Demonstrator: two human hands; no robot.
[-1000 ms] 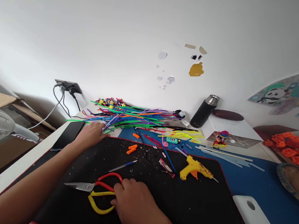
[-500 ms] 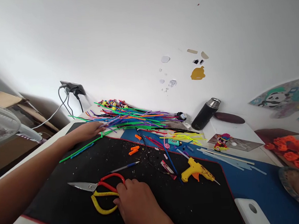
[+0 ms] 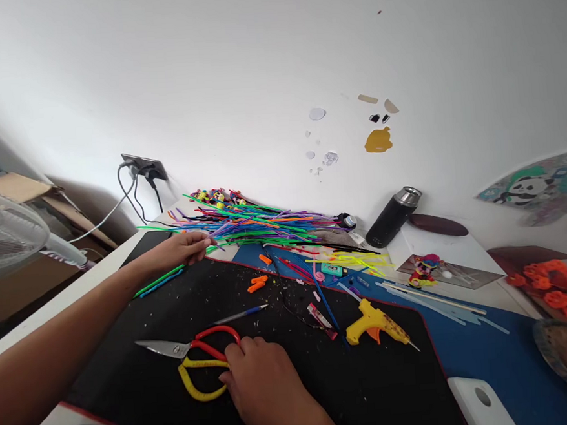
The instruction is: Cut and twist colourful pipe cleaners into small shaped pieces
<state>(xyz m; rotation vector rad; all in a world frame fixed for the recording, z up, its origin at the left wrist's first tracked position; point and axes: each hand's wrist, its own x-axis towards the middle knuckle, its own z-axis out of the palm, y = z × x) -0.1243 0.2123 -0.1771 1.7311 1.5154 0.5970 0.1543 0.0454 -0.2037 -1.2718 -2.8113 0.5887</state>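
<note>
My left hand is at the left end of a heap of colourful pipe cleaners, its thumb and fingers pinched on a green pipe cleaner that lies partly under the hand. A blue pipe cleaner rests alongside it on the black mat. At the front, my right hand is closed on the handles of the scissors, one red and one yellow. The silver blades point left over the mat. A pen and orange pieces lie beyond the scissors.
A yellow glue gun and a lighter lie right of centre. A black flask leans by the wall. Further right are glue sticks, a small figure and a white device. A fan stands left.
My left hand has shifted slightly right, and the green pipe cleaner has moved with it. The whole view has drifted a little; my right hand still holds the scissors.
</note>
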